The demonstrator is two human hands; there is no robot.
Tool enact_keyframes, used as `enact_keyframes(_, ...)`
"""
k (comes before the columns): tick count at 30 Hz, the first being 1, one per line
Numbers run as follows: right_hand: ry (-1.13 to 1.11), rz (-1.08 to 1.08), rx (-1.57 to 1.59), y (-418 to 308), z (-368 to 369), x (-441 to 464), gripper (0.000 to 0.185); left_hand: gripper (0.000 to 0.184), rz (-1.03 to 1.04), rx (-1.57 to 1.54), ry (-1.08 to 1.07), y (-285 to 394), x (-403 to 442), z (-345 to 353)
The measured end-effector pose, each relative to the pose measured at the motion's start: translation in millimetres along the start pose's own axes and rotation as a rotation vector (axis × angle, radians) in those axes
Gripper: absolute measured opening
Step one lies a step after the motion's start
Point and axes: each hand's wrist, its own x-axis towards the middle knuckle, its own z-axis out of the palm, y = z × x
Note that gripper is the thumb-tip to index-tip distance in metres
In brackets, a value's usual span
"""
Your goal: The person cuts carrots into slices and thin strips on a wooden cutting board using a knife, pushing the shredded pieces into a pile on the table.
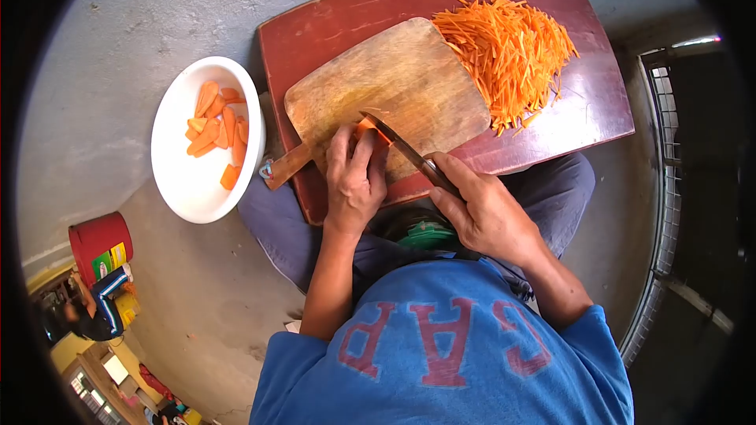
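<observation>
My left hand (356,177) presses a piece of carrot (370,131) against the wooden cutting board (394,71), its fingers curled over it. In my right hand (490,208) is a knife (400,145), gripped by its dark handle, the blade lying along the carrot beside my left fingertips. Part of the carrot is hidden under those fingers. At the board's far right edge a large heap of carrot strips (512,55) lies on the red table (346,12). To the left, a white basin (177,142) holds several peeled carrot pieces (220,126).
The board's handle (285,167) sticks out toward the basin. My knees are under the table's near edge. A red bucket (102,244) stands at the lower left, near another person (102,307). A metal grille (668,149) runs along the right.
</observation>
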Motion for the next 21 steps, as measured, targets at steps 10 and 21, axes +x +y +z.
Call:
enact_keyframes(10, -0.033, -0.001, -0.088, -9, 3, -4, 0.046, 0.039, -0.029, -0.034, -0.024, 4, 3, -2)
enact_keyframes(21, -0.097, -0.017, -0.120, -7, 7, -10, 0.050, 0.037, -0.001, -0.044, -0.042, 2, 4, -3)
